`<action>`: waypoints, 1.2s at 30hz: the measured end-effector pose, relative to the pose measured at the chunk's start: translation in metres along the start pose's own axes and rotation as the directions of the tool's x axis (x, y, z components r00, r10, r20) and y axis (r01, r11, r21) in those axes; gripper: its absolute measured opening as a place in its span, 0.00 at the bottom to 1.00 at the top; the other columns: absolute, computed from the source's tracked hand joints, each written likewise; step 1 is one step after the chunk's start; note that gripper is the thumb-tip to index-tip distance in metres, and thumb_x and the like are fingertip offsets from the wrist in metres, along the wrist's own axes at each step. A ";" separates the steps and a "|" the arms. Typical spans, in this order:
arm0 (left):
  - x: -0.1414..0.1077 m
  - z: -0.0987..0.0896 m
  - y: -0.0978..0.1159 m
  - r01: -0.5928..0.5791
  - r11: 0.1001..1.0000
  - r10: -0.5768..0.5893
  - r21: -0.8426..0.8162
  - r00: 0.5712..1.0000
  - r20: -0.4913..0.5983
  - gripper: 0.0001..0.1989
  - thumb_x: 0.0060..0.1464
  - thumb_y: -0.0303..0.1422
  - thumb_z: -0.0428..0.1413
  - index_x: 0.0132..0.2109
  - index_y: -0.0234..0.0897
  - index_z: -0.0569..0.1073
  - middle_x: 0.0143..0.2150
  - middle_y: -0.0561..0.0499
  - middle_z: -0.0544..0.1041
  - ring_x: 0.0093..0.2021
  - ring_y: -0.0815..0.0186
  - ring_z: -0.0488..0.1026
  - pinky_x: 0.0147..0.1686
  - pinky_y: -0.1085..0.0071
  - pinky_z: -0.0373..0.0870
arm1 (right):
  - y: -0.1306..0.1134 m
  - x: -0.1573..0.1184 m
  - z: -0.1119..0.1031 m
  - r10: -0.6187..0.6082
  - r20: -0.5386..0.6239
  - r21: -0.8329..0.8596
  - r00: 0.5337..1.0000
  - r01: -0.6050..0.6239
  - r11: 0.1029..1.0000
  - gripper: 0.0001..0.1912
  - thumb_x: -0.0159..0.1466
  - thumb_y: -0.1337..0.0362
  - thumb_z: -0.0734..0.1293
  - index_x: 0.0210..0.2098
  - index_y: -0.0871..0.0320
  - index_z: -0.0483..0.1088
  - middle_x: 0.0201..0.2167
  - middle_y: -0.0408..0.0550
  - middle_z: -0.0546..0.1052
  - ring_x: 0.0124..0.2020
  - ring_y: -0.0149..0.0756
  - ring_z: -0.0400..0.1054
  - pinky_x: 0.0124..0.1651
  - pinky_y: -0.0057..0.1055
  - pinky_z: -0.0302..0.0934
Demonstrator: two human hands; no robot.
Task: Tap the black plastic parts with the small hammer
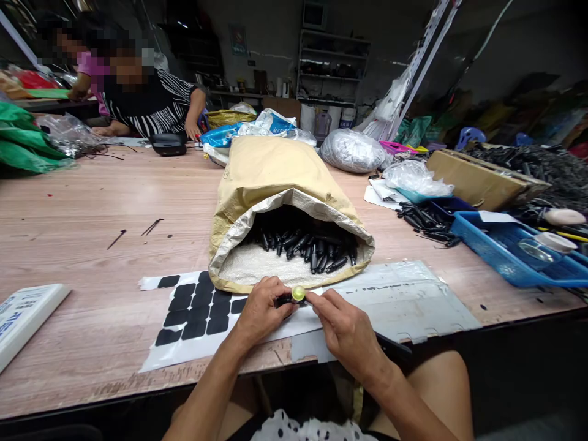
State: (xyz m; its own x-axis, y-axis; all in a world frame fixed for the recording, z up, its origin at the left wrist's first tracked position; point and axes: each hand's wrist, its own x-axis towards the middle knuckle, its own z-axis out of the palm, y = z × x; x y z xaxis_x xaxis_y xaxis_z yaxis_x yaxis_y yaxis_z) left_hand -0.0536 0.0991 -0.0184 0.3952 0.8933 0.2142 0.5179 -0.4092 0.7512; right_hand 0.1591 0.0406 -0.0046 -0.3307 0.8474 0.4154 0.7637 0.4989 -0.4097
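My left hand [264,308] is closed around a small black part [282,301] just in front of the sack's mouth. A round yellow-green piece [298,294] sits at the end of that part, between my two hands. The fingers of my right hand [343,324] are pinched together and touch the round piece from the right. Its palm side is hidden. A dark, long object [392,346] shows beyond my right wrist; I cannot tell whether the hand holds it. Ahead, an open tan sack [285,165] lies on its side with many black tapered parts [316,251] in its mouth.
Under my hands lie a white sheet with black rounded-square stickers [195,309] and a grey board [413,300]. A white box [30,315] is at left, a blue basket [498,254] at right. Across the wooden table [114,208] sits a person in striped sleeves [172,92].
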 end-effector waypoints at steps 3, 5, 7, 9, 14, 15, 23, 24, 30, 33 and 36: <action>0.000 0.001 0.000 0.003 1.000 -0.003 -0.001 1.000 -0.015 0.05 0.53 0.30 0.65 0.39 0.42 0.82 0.34 0.51 0.74 0.41 0.60 0.69 0.44 0.65 0.63 | 0.003 0.000 -0.003 0.010 -0.039 0.025 0.999 -0.009 1.000 0.25 0.70 0.73 0.57 0.63 0.51 0.65 0.38 0.47 0.73 0.39 0.35 0.71 0.42 0.29 0.67; 0.000 0.001 -0.001 0.009 1.000 -0.009 -0.002 1.000 -0.018 0.05 0.53 0.30 0.65 0.39 0.41 0.82 0.35 0.51 0.75 0.42 0.60 0.69 0.45 0.64 0.63 | 0.005 -0.001 -0.006 0.011 -0.093 0.044 0.996 -0.007 0.999 0.24 0.71 0.72 0.58 0.63 0.52 0.65 0.40 0.48 0.73 0.40 0.35 0.71 0.44 0.29 0.67; -0.001 0.001 -0.002 0.018 1.000 -0.018 -0.002 1.000 -0.015 0.05 0.53 0.30 0.65 0.39 0.41 0.82 0.34 0.51 0.75 0.42 0.60 0.69 0.44 0.64 0.63 | 0.007 -0.003 -0.008 0.016 -0.089 0.037 0.996 -0.013 0.999 0.23 0.71 0.72 0.57 0.63 0.52 0.66 0.40 0.48 0.73 0.40 0.35 0.71 0.44 0.29 0.67; -0.001 0.002 -0.002 0.022 1.000 -0.022 -0.001 1.000 -0.013 0.05 0.53 0.31 0.65 0.39 0.41 0.82 0.34 0.51 0.75 0.41 0.60 0.69 0.44 0.64 0.63 | 0.009 -0.006 -0.008 0.030 -0.041 0.024 0.999 -0.029 0.999 0.24 0.71 0.72 0.57 0.63 0.51 0.66 0.39 0.47 0.73 0.39 0.34 0.71 0.42 0.29 0.66; 0.000 0.002 -0.002 0.029 0.999 -0.029 0.014 1.000 -0.010 0.05 0.53 0.30 0.65 0.38 0.40 0.81 0.35 0.51 0.75 0.42 0.59 0.69 0.44 0.64 0.63 | 0.024 -0.008 -0.013 0.061 -0.091 0.015 0.994 -0.060 0.998 0.21 0.72 0.69 0.58 0.62 0.50 0.67 0.40 0.47 0.75 0.39 0.34 0.71 0.43 0.29 0.66; 0.000 0.001 -0.002 0.034 0.999 -0.034 0.020 0.999 -0.006 0.04 0.53 0.30 0.65 0.38 0.40 0.81 0.35 0.51 0.75 0.42 0.59 0.69 0.44 0.64 0.63 | 0.029 -0.007 -0.015 0.061 -0.116 -0.001 0.991 -0.062 0.998 0.21 0.72 0.69 0.59 0.61 0.50 0.68 0.40 0.47 0.75 0.40 0.35 0.71 0.44 0.29 0.66; 0.001 0.000 0.000 0.050 0.997 -0.053 0.050 0.997 0.049 0.04 0.55 0.33 0.63 0.39 0.41 0.78 0.37 0.51 0.75 0.42 0.59 0.68 0.45 0.63 0.62 | 0.075 -0.011 -0.015 -0.026 -0.120 -0.214 0.992 0.000 0.977 0.15 0.70 0.68 0.62 0.52 0.53 0.75 0.36 0.48 0.75 0.40 0.39 0.67 0.43 0.34 0.63; 0.000 -0.002 0.005 0.044 0.998 -0.046 0.047 0.997 0.063 0.04 0.56 0.34 0.62 0.40 0.41 0.78 0.38 0.51 0.76 0.43 0.59 0.68 0.46 0.63 0.61 | 0.077 -0.012 -0.014 -0.026 -0.116 -0.211 0.993 0.001 0.978 0.15 0.70 0.68 0.62 0.52 0.54 0.75 0.37 0.48 0.75 0.40 0.39 0.67 0.43 0.35 0.63; -0.042 -0.010 0.060 0.139 0.975 -0.064 -0.171 0.921 0.385 0.06 0.64 0.38 0.57 0.46 0.46 0.75 0.43 0.56 0.77 0.45 0.63 0.71 0.46 0.70 0.64 | 0.078 -0.014 -0.011 0.001 -0.101 -0.174 0.995 -0.018 0.985 0.15 0.70 0.67 0.62 0.53 0.53 0.74 0.39 0.48 0.74 0.41 0.40 0.66 0.46 0.37 0.63; -0.074 0.011 0.069 0.222 0.958 -0.054 -0.184 0.766 0.641 0.09 0.61 0.43 0.59 0.47 0.49 0.77 0.44 0.57 0.80 0.45 0.64 0.74 0.44 0.73 0.66 | 0.078 -0.014 -0.011 0.007 -0.106 -0.174 0.994 -0.026 0.984 0.15 0.70 0.67 0.62 0.53 0.53 0.74 0.39 0.48 0.74 0.42 0.40 0.66 0.46 0.37 0.62; -0.097 0.056 0.045 0.297 0.955 -0.211 -0.014 0.711 0.670 0.13 0.58 0.40 0.61 0.49 0.48 0.78 0.45 0.53 0.81 0.48 0.58 0.76 0.48 0.67 0.69 | 0.077 -0.014 -0.011 0.013 -0.111 -0.182 0.994 -0.033 0.983 0.15 0.70 0.66 0.62 0.53 0.53 0.74 0.39 0.49 0.74 0.41 0.40 0.66 0.46 0.37 0.62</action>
State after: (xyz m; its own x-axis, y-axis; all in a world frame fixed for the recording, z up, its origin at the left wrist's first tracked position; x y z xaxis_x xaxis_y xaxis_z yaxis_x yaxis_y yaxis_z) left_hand -0.0260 -0.0169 -0.0402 0.6804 0.5971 -0.4249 0.6012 -0.1231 0.7896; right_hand 0.2285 0.0651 -0.0334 -0.2570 0.8285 0.4975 0.8624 0.4289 -0.2689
